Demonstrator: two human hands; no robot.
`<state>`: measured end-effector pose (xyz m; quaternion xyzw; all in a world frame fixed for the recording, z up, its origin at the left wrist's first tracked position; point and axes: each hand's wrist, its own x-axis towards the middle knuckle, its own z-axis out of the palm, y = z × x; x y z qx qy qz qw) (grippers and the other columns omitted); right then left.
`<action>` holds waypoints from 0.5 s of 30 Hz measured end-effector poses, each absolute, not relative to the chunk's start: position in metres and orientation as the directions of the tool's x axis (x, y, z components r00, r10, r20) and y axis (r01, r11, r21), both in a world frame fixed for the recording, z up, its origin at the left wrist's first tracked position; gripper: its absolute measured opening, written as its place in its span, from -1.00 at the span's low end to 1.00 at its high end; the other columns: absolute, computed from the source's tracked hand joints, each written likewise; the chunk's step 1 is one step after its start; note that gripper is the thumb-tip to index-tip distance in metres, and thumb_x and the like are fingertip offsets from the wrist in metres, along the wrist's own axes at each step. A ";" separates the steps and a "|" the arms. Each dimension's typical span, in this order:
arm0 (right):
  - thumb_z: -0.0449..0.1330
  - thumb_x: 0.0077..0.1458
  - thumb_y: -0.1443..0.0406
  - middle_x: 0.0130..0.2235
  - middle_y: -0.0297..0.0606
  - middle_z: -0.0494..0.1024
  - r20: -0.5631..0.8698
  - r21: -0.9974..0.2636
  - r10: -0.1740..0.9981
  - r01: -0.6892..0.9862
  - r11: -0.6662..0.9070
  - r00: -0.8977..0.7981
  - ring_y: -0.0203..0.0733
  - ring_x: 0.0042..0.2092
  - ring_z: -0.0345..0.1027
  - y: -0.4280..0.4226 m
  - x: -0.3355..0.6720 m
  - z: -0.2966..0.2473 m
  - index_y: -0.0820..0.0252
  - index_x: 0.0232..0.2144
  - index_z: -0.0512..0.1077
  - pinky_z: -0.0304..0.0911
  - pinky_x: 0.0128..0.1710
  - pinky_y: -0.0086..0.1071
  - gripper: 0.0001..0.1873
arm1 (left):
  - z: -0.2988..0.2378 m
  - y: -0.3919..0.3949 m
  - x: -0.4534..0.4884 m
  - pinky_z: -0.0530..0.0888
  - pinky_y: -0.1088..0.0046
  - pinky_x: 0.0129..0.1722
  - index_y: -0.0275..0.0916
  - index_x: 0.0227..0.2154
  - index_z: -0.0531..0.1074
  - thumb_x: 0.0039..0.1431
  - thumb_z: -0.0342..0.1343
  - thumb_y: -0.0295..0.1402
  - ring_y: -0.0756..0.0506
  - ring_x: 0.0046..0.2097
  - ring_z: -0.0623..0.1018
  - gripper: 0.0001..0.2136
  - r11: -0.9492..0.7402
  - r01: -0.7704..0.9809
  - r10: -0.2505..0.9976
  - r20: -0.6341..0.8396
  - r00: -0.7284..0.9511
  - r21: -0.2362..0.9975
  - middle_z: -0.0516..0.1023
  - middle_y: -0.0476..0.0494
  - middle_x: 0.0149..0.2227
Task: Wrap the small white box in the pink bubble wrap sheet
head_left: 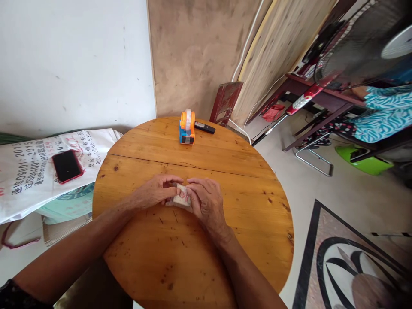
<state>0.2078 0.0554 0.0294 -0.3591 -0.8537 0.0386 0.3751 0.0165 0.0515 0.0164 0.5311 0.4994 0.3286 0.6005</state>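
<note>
A small whitish box with red print (182, 195) sits at the middle of the round wooden table, between my two hands. My left hand (158, 189) is closed on its left side, with the thumb reaching onto the top face. From the right, my right hand (208, 200) wraps its fingers round the far edge and lays its thumb along the near right side. The fingers partly cover the box, so its full shape is hidden. Beyond the hands, an orange and blue tape dispenser (187, 128) stands beside a black remote control (205, 127).
The wooden table (257, 214) fills the middle. On its left, a phone (67, 166) lies on white printed sacks (35, 150). A dark red chair (226, 102) is behind the table. To the right stand a fan (360, 47) and a seated person in patterned clothes (384, 113).
</note>
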 end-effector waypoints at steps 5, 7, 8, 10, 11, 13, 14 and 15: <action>0.02 0.25 0.34 -0.26 -0.24 0.59 0.552 -0.493 0.730 0.548 0.676 -0.403 -0.17 -0.18 0.44 0.062 0.207 0.029 0.13 -0.36 0.42 0.20 -0.07 -0.23 -0.81 | 0.021 0.052 0.020 0.24 0.58 -0.65 -0.34 0.02 0.40 0.02 0.16 -0.24 0.11 -0.63 0.30 -0.52 0.224 0.145 0.926 -0.257 0.277 0.964 0.45 0.06 -0.51; 0.02 0.24 0.34 -0.26 -0.24 0.59 0.533 -0.528 0.750 0.538 0.657 -0.392 -0.17 -0.18 0.45 0.064 0.208 0.029 0.13 -0.36 0.41 0.21 -0.08 -0.24 -0.81 | 0.021 0.052 0.021 0.26 0.58 -0.65 -0.34 0.04 0.38 0.01 0.15 -0.25 0.11 -0.63 0.31 -0.50 0.225 0.145 0.928 -0.257 0.269 0.964 0.46 0.06 -0.50; 0.03 0.24 0.33 -0.26 -0.24 0.59 0.524 -0.537 0.755 0.535 0.652 -0.393 -0.16 -0.18 0.45 0.064 0.208 0.029 0.12 -0.36 0.41 0.21 -0.08 -0.24 -0.82 | 0.021 0.052 0.021 0.27 0.58 -0.65 -0.33 0.05 0.38 0.01 0.15 -0.25 0.11 -0.63 0.31 -0.50 0.223 0.145 0.928 -0.256 0.269 0.964 0.45 0.06 -0.50; 0.03 0.25 0.33 -0.26 -0.25 0.59 0.515 -0.539 0.754 0.530 0.655 -0.407 -0.17 -0.18 0.45 0.065 0.208 0.030 0.13 -0.37 0.41 0.21 -0.08 -0.24 -0.81 | 0.021 0.051 0.021 0.26 0.59 -0.65 -0.32 0.03 0.39 0.03 0.14 -0.25 0.12 -0.62 0.31 -0.52 0.215 0.145 0.928 -0.248 0.277 0.966 0.46 0.05 -0.48; 0.02 0.25 0.33 -0.27 -0.25 0.59 0.514 -0.533 0.749 0.528 0.661 -0.418 -0.17 -0.18 0.45 0.064 0.208 0.030 0.13 -0.37 0.41 0.20 -0.08 -0.24 -0.81 | 0.021 0.051 0.021 0.26 0.60 -0.65 -0.31 0.03 0.39 0.04 0.13 -0.25 0.12 -0.62 0.31 -0.54 0.209 0.145 0.928 -0.243 0.283 0.967 0.47 0.04 -0.46; 0.01 0.26 0.33 -0.27 -0.26 0.59 0.516 -0.517 0.734 0.523 0.678 -0.441 -0.18 -0.18 0.46 0.064 0.207 0.030 0.13 -0.37 0.41 0.19 -0.08 -0.24 -0.79 | 0.021 0.051 0.020 0.26 0.60 -0.65 -0.31 0.02 0.40 0.06 0.13 -0.24 0.13 -0.61 0.31 -0.55 0.203 0.145 0.926 -0.238 0.294 0.968 0.49 0.01 -0.41; 0.00 0.27 0.34 -0.28 -0.26 0.59 0.517 -0.509 0.727 0.520 0.686 -0.453 -0.19 -0.18 0.46 0.063 0.206 0.031 0.13 -0.37 0.42 0.19 -0.07 -0.24 -0.78 | 0.021 0.051 0.020 0.27 0.60 -0.65 -0.31 0.02 0.40 0.06 0.13 -0.23 0.12 -0.60 0.31 -0.55 0.201 0.145 0.926 -0.237 0.296 0.969 0.49 0.00 -0.40; -0.01 0.27 0.35 -0.27 -0.26 0.59 0.515 -0.499 0.719 0.519 0.694 -0.467 -0.19 -0.18 0.45 0.063 0.206 0.031 0.13 -0.38 0.42 0.19 -0.07 -0.24 -0.76 | 0.021 0.051 0.019 0.27 0.60 -0.65 -0.31 0.02 0.40 0.06 0.14 -0.23 0.12 -0.60 0.31 -0.55 0.201 0.144 0.926 -0.236 0.296 0.969 0.49 0.00 -0.39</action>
